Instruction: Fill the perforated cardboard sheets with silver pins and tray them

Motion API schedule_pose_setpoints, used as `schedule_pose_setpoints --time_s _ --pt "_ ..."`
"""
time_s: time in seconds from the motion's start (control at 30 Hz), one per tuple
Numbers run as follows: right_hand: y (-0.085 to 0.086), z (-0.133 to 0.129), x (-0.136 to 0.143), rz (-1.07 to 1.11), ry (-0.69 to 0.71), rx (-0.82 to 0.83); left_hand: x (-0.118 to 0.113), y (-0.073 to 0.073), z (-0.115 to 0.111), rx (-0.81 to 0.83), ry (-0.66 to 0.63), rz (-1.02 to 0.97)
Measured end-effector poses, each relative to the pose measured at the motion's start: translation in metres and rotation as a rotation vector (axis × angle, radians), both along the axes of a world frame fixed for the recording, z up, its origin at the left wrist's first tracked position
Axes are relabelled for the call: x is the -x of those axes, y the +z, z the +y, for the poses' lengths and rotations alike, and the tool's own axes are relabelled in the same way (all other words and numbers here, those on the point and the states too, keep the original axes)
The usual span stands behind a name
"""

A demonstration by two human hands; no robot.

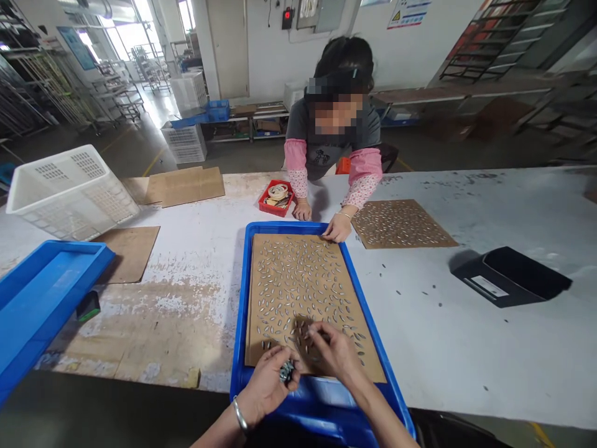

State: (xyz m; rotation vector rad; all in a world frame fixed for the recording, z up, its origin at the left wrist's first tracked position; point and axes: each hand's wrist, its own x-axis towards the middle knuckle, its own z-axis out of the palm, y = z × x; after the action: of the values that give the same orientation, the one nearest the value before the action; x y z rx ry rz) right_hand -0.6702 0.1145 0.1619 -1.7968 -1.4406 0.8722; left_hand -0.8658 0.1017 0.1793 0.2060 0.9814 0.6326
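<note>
Head view: left hand (268, 382) cups metal pieces (286, 371); right hand (332, 351) pinches one off cardboard sheet (298, 292). Best lift singly, neighbours undisturbed.

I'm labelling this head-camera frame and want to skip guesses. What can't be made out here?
- Small metal parts on the cardboard sheet: too small to identify.
- Clump in the left hand: fingers hide most of it.
- Right hand fingertips: its back hides the pinch.
- Red box contents: too small.
</note>
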Motion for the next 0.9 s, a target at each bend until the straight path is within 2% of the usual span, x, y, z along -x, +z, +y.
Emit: schedule_pose_setpoints --time_s 0.1,0.17,0.27,0.47,0.67,0.9 --pt "-0.026 0.022 -0.03 -0.128 -0.158 -0.006 0.004 -0.003 -0.002 0.029 0.022 -0.003" --pt "-0.039 0.031 -0.04 -0.145 -0.145 -0.013 0.007 -0.007 -0.004 0.053 0.039 -0.005" --pt "-0.049 0.038 -0.041 -0.154 -0.111 -0.001 0.008 -0.011 -0.007 0.089 0.048 -0.001" --pt "-0.047 0.059 -0.05 -0.198 -0.187 0.021 0.006 -0.013 -0.008 0.097 0.047 -0.01" --pt "-0.039 0.079 -0.067 -0.256 -0.176 0.049 0.007 -0.024 -0.01 0.129 0.046 -0.046" --pt "-0.054 0.084 -0.06 -0.301 -0.182 0.083 0.002 -0.024 -0.013 0.141 0.038 -0.065"
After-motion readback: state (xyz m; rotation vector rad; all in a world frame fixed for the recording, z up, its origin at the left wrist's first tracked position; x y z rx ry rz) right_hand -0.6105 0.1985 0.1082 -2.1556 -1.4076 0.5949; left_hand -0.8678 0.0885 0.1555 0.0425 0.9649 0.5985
